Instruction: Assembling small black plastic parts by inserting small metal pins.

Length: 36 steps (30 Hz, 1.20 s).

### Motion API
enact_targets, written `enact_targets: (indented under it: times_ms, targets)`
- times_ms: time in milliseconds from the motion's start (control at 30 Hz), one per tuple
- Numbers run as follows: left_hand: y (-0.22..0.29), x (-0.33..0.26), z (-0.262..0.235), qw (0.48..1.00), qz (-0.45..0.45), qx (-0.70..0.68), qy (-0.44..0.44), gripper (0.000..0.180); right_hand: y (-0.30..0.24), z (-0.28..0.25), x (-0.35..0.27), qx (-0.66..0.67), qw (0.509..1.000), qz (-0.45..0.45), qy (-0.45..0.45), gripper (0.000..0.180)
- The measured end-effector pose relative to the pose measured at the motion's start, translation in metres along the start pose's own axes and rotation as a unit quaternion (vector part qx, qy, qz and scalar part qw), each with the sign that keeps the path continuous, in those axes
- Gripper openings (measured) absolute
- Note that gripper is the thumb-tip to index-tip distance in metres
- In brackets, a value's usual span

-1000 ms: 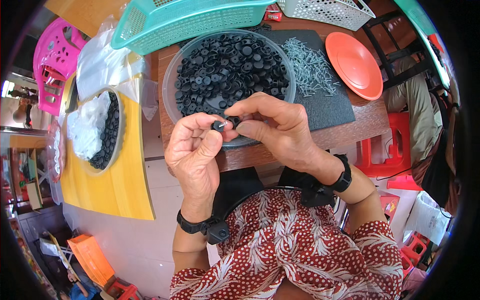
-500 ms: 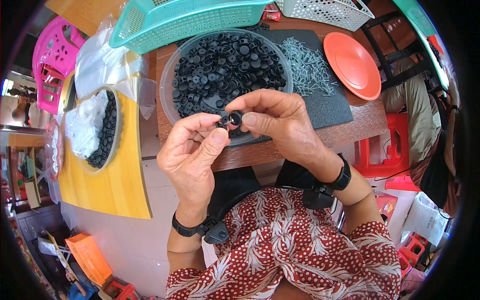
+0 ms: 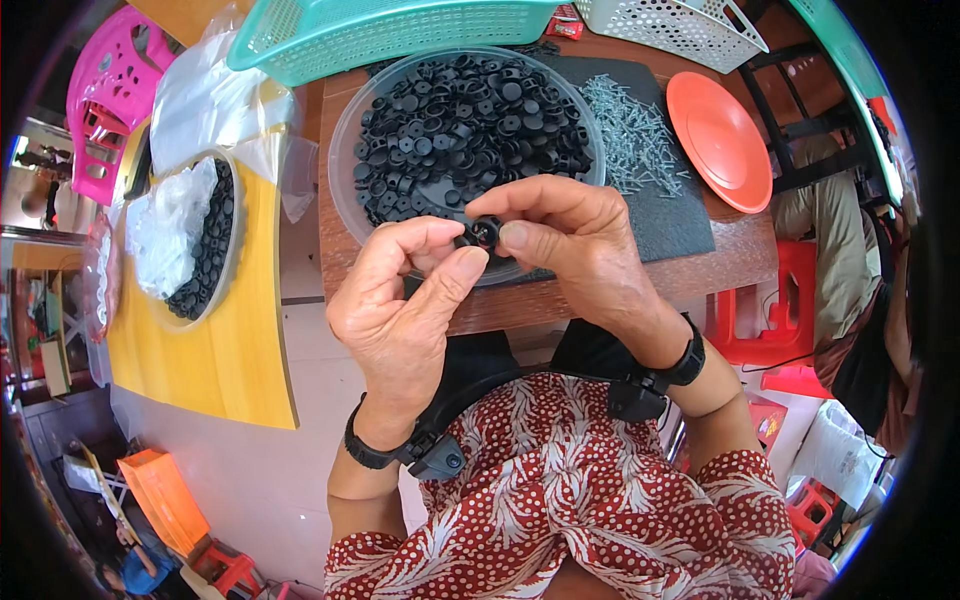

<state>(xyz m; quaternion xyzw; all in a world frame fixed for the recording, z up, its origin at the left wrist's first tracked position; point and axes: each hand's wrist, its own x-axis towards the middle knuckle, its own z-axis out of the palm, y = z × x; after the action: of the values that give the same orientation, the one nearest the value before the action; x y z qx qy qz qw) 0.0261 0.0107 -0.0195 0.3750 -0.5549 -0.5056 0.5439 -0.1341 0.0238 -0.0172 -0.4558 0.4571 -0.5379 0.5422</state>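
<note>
Both hands sit slightly lower, left hand point(image 3: 400, 310) and right hand point(image 3: 580, 240) pinching one black washer point(image 3: 485, 232).

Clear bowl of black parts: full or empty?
Nearly full: black parts cover the clear bowl almost to its rim.

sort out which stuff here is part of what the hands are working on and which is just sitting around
In use:
- small black round plastic part, pinched between left hand and right hand
- clear round tub of black plastic parts
- pile of small silver screws on the black mat

Lying about:
- orange round plastic plate
- teal plastic basket
- white plastic basket
- pink plastic stool
</note>
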Motion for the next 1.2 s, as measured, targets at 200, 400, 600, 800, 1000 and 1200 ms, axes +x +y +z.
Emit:
enact_targets:
  times_ms: [200, 400, 600, 800, 1000, 1200]
  targets:
    - [-0.0030, 0.0012, 0.0004, 1.000, 0.006, 0.002, 0.009, 0.016, 0.0033, 0.0018, 0.0016, -0.002, 1.000, -0.006, -0.002, 0.020]
    - [-0.0049, 0.0007, -0.0007, 1.000, -0.002, 0.030, 0.009, 0.017, 0.0056, 0.0019, 0.0015, -0.021, 1.000, -0.009, 0.001, 0.020]
    - [-0.0043, 0.0006, -0.0011, 0.998, 0.019, 0.062, 0.017, 0.017, 0.0027, 0.0036, 0.0004, -0.026, 1.000, -0.012, -0.001, 0.020]
    - [-0.0048, 0.0022, -0.0031, 0.998, 0.022, 0.056, 0.027, 0.016, 0.0026, 0.0034, 0.0008, -0.022, 1.000, -0.009, 0.001, 0.021]
    - [-0.0056, 0.0013, -0.0029, 0.998, 0.020, 0.060, 0.018, 0.016, 0.0034, 0.0037, 0.0008, -0.029, 1.000, -0.006, 0.002, 0.020]
    - [-0.0088, 0.0016, -0.0029, 0.997, 0.022, 0.073, 0.017, 0.017, 0.0048, 0.0036, 0.0009, -0.035, 0.999, -0.007, 0.004, 0.020]
